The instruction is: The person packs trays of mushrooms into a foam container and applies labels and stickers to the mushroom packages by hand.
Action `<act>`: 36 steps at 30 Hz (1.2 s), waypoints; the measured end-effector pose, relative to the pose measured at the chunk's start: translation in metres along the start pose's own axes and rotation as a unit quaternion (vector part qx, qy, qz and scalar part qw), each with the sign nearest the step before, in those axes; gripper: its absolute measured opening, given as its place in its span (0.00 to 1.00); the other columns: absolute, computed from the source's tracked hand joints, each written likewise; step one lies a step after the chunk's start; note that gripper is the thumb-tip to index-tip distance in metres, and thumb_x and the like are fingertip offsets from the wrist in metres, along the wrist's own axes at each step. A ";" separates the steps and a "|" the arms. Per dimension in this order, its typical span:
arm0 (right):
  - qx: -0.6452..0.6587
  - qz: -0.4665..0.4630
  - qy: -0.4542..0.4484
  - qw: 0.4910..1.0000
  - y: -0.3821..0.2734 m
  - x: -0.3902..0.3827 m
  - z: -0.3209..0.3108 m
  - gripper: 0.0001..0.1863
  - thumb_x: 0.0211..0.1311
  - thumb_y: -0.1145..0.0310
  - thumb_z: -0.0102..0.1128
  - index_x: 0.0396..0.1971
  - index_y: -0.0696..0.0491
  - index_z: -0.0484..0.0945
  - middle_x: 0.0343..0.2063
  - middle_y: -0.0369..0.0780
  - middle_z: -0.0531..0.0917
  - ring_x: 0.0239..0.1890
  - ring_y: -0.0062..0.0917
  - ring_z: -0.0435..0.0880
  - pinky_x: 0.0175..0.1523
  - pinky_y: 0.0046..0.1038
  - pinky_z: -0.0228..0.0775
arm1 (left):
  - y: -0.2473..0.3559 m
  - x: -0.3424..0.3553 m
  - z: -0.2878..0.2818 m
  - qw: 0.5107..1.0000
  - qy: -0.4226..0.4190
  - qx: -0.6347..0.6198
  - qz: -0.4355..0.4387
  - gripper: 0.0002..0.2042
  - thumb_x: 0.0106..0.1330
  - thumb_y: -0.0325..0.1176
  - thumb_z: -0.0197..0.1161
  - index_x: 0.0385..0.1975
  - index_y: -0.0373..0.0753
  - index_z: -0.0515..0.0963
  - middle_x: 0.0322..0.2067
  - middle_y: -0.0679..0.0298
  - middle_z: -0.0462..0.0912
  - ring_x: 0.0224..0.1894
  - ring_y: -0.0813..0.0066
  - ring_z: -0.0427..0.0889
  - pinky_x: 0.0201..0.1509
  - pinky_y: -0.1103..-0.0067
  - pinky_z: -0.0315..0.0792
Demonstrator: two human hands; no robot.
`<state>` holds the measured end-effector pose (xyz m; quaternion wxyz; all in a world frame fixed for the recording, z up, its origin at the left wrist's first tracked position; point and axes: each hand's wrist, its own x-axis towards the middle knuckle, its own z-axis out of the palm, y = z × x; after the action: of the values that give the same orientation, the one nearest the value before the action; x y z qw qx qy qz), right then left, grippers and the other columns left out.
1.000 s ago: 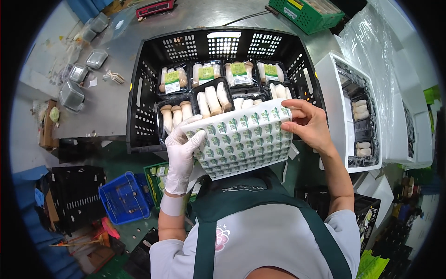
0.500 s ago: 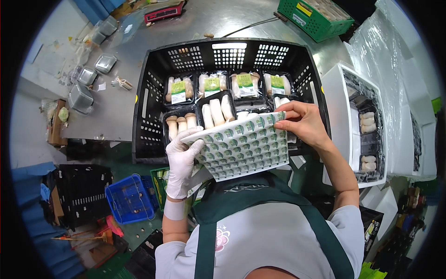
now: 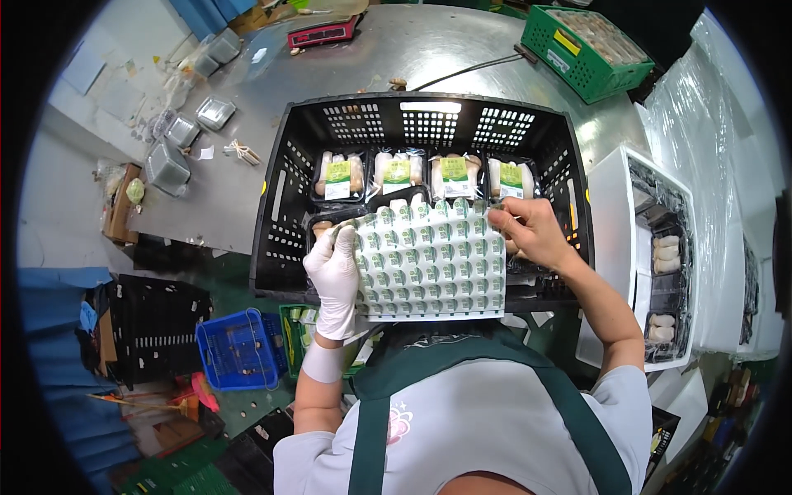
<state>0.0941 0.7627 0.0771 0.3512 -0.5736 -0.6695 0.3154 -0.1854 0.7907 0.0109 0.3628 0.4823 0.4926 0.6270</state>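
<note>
A white sheet of round green-and-white stickers (image 3: 433,264) hangs between my hands over the near side of a black crate (image 3: 429,101). My gloved left hand (image 3: 332,268) pinches the sheet's upper left corner. Bare, my right hand (image 3: 532,233) is closed on its upper right corner. Behind the sheet, a row of wrapped mushroom trays with green labels (image 3: 397,173) lies along the crate's far side. A nearer row of mushroom trays is mostly hidden by the sheet.
The crate rests on a metal table (image 3: 346,70). A green crate of packs (image 3: 586,54) stands far right, a white foam box (image 3: 689,272) with mushroom trays at the right. Empty clear trays (image 3: 167,165) and a red scale (image 3: 322,33) are on the left. A blue basket (image 3: 239,351) sits below.
Both hands have shifted the sticker sheet from a slant to nearly level and upright, its front now facing me. My right fingers have curled more tightly. The view has shifted slightly.
</note>
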 end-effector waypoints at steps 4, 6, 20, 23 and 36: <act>-0.033 -0.038 -0.085 0.995 -0.001 0.022 -0.025 0.15 0.54 0.62 0.58 0.35 0.59 0.77 0.19 0.41 0.80 0.21 0.20 0.78 0.30 0.23 0.69 | 0.003 0.016 -0.006 0.996 -0.087 0.010 -0.032 0.09 0.61 0.30 0.61 0.35 0.29 0.79 0.24 0.71 0.78 0.26 0.89 0.69 0.30 0.89 0.64; -0.038 -0.058 -0.097 0.993 -0.006 0.035 -0.030 0.15 0.54 0.70 0.52 0.41 0.58 0.76 0.23 0.38 0.79 0.24 0.16 0.77 0.30 0.20 0.72 | 0.009 0.021 -0.001 0.990 -0.132 0.023 -0.040 0.09 0.62 0.31 0.60 0.34 0.30 0.79 0.25 0.73 0.78 0.26 0.90 0.69 0.29 0.91 0.63; -0.041 -0.197 -0.082 0.976 -0.007 0.054 0.006 0.11 0.49 0.65 0.67 0.19 0.56 0.79 0.14 0.36 0.78 0.14 0.16 0.73 0.19 0.20 0.62 | 0.006 0.039 0.014 0.976 -0.196 -0.022 -0.089 0.10 0.61 0.31 0.62 0.36 0.30 0.79 0.26 0.71 0.80 0.27 0.91 0.71 0.31 0.91 0.65; 0.003 -0.158 -0.023 0.987 0.008 0.062 0.011 0.11 0.50 0.65 0.66 0.19 0.57 0.79 0.13 0.35 0.78 0.15 0.14 0.72 0.20 0.19 0.62 | 0.002 0.045 0.016 0.973 -0.195 0.006 -0.122 0.09 0.60 0.31 0.62 0.34 0.32 0.81 0.25 0.70 0.81 0.26 0.89 0.73 0.31 0.89 0.67; -0.186 0.327 0.200 0.905 0.241 0.135 -0.029 0.09 0.37 0.66 0.69 0.20 0.54 0.83 0.23 0.44 0.83 0.29 0.32 0.83 0.40 0.28 0.74 | -0.003 0.104 -0.049 0.972 0.043 -0.153 -0.171 0.16 0.61 0.43 0.60 0.32 0.32 0.78 0.29 0.62 0.82 0.26 0.79 0.80 0.30 0.85 0.73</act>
<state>0.2369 0.9318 -0.0917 0.2417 -0.8661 -0.4068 0.1611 -0.2612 0.8747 0.0316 0.5125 0.3021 0.4815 0.6436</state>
